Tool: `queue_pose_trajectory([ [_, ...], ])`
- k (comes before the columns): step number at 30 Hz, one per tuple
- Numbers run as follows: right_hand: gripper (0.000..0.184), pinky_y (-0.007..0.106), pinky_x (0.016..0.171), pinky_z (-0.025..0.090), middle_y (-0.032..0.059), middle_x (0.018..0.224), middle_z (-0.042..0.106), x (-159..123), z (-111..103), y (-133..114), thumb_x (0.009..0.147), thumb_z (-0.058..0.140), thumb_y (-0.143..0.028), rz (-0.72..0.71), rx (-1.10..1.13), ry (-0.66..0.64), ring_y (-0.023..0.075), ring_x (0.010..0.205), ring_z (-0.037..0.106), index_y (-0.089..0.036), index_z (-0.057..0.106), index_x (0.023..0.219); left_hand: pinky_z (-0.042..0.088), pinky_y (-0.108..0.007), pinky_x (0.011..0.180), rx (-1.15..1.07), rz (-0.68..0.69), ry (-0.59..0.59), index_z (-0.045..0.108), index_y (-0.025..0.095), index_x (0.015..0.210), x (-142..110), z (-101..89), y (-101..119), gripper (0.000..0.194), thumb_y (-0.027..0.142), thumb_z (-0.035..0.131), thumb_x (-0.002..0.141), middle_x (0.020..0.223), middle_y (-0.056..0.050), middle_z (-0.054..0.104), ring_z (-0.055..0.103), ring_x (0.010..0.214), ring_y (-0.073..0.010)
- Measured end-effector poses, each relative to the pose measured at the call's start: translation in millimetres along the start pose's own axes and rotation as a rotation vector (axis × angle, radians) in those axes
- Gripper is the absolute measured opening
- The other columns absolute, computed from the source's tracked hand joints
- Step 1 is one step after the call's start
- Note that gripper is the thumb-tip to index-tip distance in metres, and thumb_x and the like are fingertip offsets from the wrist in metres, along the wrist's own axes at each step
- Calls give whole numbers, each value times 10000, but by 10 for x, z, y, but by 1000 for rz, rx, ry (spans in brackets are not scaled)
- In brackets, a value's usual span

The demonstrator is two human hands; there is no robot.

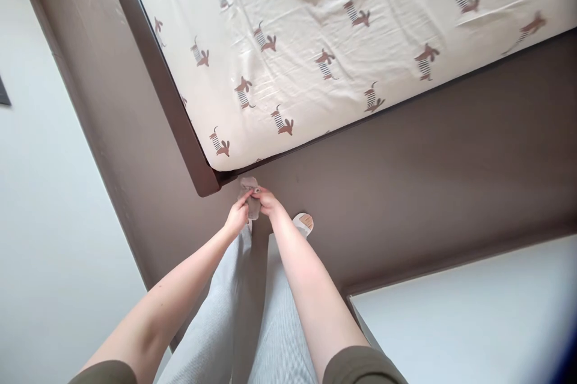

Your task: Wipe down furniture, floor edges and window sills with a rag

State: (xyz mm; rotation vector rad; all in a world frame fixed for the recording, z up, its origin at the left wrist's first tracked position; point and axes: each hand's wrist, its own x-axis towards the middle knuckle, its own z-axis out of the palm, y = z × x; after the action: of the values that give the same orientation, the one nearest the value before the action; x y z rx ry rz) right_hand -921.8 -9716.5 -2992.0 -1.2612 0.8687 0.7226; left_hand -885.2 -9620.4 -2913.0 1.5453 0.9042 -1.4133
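A small taupe sock hangs upright between my hands, above the brown floor. My left hand pinches its left edge with the thumb and fingers. My right hand grips the sock's upper right side, fingertips close to my left hand's. The lower end of the sock dangles free in front of my knees. Part of the sock is hidden behind my fingers.
A bed with a cream dachshund-print sheet and dark brown frame stands just beyond my hands. My legs in striped grey trousers lie below them, with a pale slipper sole beside the right leg. White walls flank the brown floor.
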Motion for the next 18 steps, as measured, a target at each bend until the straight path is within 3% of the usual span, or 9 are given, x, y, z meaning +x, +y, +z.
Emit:
queue_pose_trajectory([
  [3,208,379,770,594,63,808,748,-654,-447,-158,822,630,-318,23,330,-2,210,762,728,-177,685,966,167,-233,455,-195,78,-130,576,177,1308,-605,258,290,538,301,592,784,544,83,193,155,468,-81],
  [7,333,398,852,581,39,872,760,-1706,-1185,-607,649,820,-369,64,937,18,226,850,733,-224,717,930,132,-212,450,-319,77,-274,602,199,1064,-1587,641,855,352,360,685,762,570,88,182,144,481,-66],
  [11,372,418,883,567,54,873,761,-2742,-1977,-1310,582,879,-392,-37,1052,47,243,891,731,-231,746,890,117,-195,441,-270,74,-378,576,198,974,-2441,1204,1535,357,368,758,718,571,96,181,133,477,-52],
  [15,402,416,842,576,49,825,761,-3626,-2722,-2024,546,910,-427,-154,1046,84,239,827,734,-230,746,855,98,-189,429,-168,131,-524,570,184,944,-3060,2001,2146,369,366,774,696,557,104,179,115,471,-47],
  [18,419,371,802,578,44,795,758,-4132,-3220,-2499,552,915,-435,-243,1005,168,217,786,727,-209,746,861,86,-191,423,-74,169,-681,568,178,940,-3420,2625,2511,379,383,770,694,548,112,163,93,464,-47],
])
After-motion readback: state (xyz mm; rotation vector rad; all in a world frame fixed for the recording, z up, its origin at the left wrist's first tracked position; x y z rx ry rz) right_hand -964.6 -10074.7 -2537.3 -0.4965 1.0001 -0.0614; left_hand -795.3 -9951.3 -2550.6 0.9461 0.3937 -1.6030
